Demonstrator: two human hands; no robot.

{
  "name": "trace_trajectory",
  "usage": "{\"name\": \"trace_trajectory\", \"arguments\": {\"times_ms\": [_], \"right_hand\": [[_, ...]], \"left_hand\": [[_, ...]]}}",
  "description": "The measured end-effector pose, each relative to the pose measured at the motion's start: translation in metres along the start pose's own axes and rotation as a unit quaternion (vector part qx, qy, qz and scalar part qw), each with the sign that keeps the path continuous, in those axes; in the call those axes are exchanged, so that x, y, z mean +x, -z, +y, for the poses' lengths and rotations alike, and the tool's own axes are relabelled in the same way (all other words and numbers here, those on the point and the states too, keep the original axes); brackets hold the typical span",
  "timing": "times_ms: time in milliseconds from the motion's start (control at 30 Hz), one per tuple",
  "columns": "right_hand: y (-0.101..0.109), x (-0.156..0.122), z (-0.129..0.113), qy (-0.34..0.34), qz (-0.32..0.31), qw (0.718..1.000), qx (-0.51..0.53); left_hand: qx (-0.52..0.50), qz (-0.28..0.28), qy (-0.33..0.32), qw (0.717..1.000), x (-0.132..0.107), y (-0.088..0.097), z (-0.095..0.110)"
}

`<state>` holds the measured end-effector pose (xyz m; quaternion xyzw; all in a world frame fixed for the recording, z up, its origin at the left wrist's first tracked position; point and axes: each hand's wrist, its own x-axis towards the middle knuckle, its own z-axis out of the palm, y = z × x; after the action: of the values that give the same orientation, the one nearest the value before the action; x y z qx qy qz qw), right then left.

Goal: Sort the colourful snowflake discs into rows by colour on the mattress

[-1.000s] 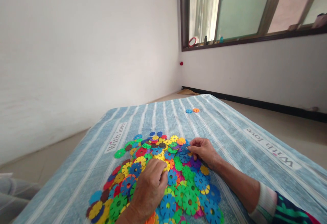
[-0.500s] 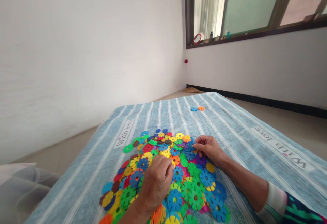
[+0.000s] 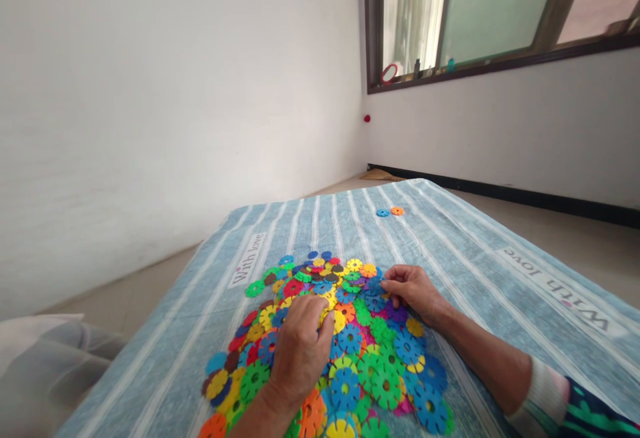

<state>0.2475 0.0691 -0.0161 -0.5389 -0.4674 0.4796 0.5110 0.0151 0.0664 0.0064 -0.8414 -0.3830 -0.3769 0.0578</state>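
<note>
A heap of notched plastic snowflake discs in many colours lies on a striped cloth. My left hand is over the middle of the heap, thumb and fingers curled around the edge of a yellow snowflake disc; its fingertips are partly hidden. At the heap's upper right, my right hand pinches a blue snowflake disc between thumb and forefinger. Beneath that hand lies a purple disc. Green, orange and blue discs overlap around both hands.
The blue-and-white striped cloth covers the table. Near its far edge sit a separate blue disc and an orange disc. A white wall rises at the left. Sheer pale fabric hangs at lower left.
My left hand has lifted and loosened from a fist-like curl, showing more of the yellow disc at its thumb. My right hand stays at the blue disc. The view has shifted slightly.
</note>
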Motion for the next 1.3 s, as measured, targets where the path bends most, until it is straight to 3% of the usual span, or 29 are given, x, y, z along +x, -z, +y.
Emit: {"name": "trace_trajectory", "arguments": {"times_ms": [133, 367, 733, 1167, 1300], "right_hand": [[0.000, -0.002, -0.003, -0.010, 0.002, 1.000, 0.003], [0.002, -0.001, 0.001, 0.004, -0.009, 1.000, 0.013], [0.004, -0.001, 0.001, 0.002, -0.021, 1.000, 0.011], [0.007, -0.005, 0.004, -0.016, -0.032, 0.999, -0.017], [0.007, -0.004, 0.003, -0.016, -0.028, 0.999, -0.023]], "left_hand": [[0.034, 0.003, 0.005, 0.999, 0.002, -0.001, -0.008], [0.060, -0.048, 0.011, 0.997, 0.002, 0.001, -0.015], [0.046, -0.038, 0.010, 0.998, 0.003, 0.000, -0.014], [0.009, -0.172, 0.018, 0.985, 0.009, 0.012, -0.008], [0.000, -0.190, 0.027, 0.981, 0.011, 0.013, -0.005]]}}
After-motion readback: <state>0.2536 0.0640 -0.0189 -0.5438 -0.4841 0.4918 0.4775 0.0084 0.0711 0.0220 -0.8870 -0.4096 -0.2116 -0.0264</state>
